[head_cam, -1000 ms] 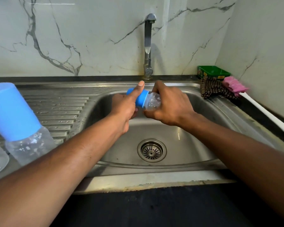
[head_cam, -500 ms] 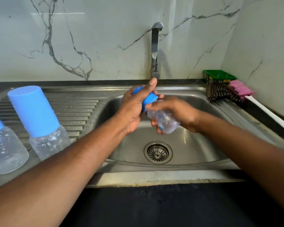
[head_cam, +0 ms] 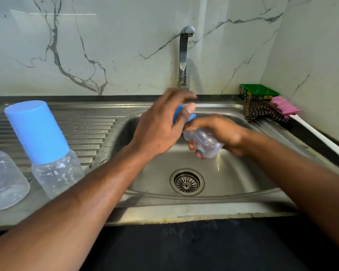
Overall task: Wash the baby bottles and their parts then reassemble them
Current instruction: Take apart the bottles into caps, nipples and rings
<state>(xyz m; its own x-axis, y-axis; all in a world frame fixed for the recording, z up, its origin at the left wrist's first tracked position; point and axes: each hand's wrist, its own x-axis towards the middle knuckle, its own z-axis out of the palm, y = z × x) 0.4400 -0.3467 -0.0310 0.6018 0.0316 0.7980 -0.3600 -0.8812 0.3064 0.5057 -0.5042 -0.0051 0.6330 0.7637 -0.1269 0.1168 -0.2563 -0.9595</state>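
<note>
Fingers point(head_cam: 181, 96) of left hand point(head_cam: 160, 126) curled round blue cap point(head_cam: 179, 114); right hand point(head_cam: 221, 132) gripping clear bottle point(head_cam: 204, 142) from 3 o'clock, base tilted toward 5 o'clock. Bottle held over sink point(head_cam: 233, 173), at 12 o'clock from drain point(head_cam: 186, 181), below tap point(head_cam: 184, 55). Two capped bottles point(head_cam: 45, 145) standing at 9 o'clock on drainboard point(head_cam: 90, 130). Brush point(head_cam: 301, 118) and cloth point(head_cam: 260, 111) at 2 o'clock.
</note>
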